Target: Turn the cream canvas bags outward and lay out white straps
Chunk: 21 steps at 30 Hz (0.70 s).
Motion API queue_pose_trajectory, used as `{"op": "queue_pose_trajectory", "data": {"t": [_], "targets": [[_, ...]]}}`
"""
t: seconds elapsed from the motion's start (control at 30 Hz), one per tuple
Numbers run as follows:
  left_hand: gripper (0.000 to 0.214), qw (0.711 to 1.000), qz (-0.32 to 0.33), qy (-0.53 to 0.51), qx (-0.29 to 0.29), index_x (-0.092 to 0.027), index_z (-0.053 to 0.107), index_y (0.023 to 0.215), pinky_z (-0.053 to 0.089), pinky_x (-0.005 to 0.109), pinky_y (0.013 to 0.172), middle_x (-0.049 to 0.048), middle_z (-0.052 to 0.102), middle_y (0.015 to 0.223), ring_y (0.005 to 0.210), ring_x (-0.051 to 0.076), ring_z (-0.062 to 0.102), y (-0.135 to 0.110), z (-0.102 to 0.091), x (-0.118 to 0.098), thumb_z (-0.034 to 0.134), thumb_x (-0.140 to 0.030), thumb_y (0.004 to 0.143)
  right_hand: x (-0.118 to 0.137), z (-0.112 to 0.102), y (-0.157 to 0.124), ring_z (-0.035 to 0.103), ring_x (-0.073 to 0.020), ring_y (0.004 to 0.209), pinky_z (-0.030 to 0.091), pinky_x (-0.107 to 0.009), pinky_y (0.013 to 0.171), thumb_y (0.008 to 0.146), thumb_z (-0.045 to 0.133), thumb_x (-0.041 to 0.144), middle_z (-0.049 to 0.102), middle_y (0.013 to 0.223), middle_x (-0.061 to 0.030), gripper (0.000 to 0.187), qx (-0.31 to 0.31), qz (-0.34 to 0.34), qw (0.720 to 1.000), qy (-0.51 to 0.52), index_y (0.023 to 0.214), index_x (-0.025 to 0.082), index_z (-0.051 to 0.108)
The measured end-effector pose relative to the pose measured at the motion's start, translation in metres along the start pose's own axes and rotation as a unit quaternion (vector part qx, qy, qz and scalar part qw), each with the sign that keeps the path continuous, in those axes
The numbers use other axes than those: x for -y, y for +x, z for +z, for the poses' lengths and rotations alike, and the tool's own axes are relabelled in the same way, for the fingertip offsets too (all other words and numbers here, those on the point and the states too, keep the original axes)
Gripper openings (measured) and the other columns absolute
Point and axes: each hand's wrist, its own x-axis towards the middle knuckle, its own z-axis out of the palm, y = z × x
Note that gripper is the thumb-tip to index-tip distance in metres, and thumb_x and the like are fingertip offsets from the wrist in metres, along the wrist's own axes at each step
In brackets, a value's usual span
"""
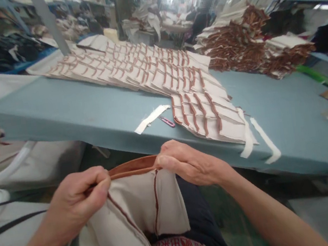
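Observation:
A cream fabric piece [138, 196] with brown seams and a brown band along its upper edge hangs over my lap. My left hand [83, 192] is closed round the band's left end. Toward the band's right end, my right hand [185, 163] pinches the edge beside a seam. Between both hands the brown band [133, 166] is stretched and bowed, with a gap in its opening. The lower part of the fabric hangs loose in folds. In front of my hands, on the table, lie overlapping rows of similar cream pieces [156, 68] with brown seams.
The blue-covered table [88, 109] spans the view ahead. On it lie pink thread snips [167, 121], a white cloth strip [152, 118] and more strips [265, 138] at the front edge. A tall pile of brown-and-cream pieces [238, 42] stands back right. White bins [18, 161] are at left.

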Motion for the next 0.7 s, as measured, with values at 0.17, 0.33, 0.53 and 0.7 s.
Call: {"op": "queue_pose_trajectory", "data": {"t": [0.17, 0.33, 0.53, 0.7], "targets": [[0.021, 0.998, -0.057, 0.002, 0.006, -0.024, 0.047, 0.063, 0.03, 0.022, 0.051, -0.0077, 0.043, 0.057, 0.051, 0.009, 0.039, -0.011, 0.004, 0.001, 0.05, -0.024, 0.084, 0.007, 0.018, 0.002, 0.055, -0.0198, 0.08, 0.042, -0.038, 0.085, 0.125, 0.033, 0.04, 0.062, 0.075, -0.0003, 0.054, -0.001, -0.04, 0.996, -0.078, 0.077, 0.023, 0.049], [0.018, 0.996, -0.087, -0.008, 0.001, -0.024, 0.043, 0.064, 0.027, 0.023, 0.053, -0.0081, 0.041, 0.058, 0.053, 0.009, 0.035, -0.022, 0.01, 0.011, 0.052, -0.02, 0.079, 0.007, 0.031, 0.005, 0.059, -0.0151, 0.068, 0.041, -0.033, 0.071, 0.115, 0.05, 0.017, 0.061, 0.068, 0.0031, 0.042, -0.041, -0.154, 0.976, -0.148, 0.074, 0.023, 0.05], [0.023, 0.996, -0.068, -0.03, 0.051, -0.022, 0.054, 0.071, 0.033, 0.023, 0.058, -0.0073, 0.052, 0.065, 0.058, 0.009, 0.047, -0.024, 0.007, 0.005, 0.065, -0.014, 0.089, -0.002, 0.042, 0.0, 0.053, -0.0162, 0.058, 0.042, -0.036, 0.071, 0.099, 0.056, 0.005, 0.057, 0.061, 0.0047, 0.032, -0.193, -0.234, 0.92, -0.246, 0.076, 0.027, 0.052], [0.024, 0.985, -0.043, -0.05, 0.158, -0.021, 0.067, 0.079, 0.043, 0.021, 0.065, -0.0051, 0.066, 0.073, 0.068, 0.011, 0.061, -0.018, 0.001, -0.001, 0.079, -0.026, 0.099, -0.043, 0.048, -0.021, 0.065, -0.0222, 0.069, 0.053, -0.038, 0.076, 0.107, 0.06, 0.019, 0.07, 0.072, -0.0017, 0.029, -0.19, -0.192, 0.931, -0.245, 0.081, 0.03, 0.065]]}}
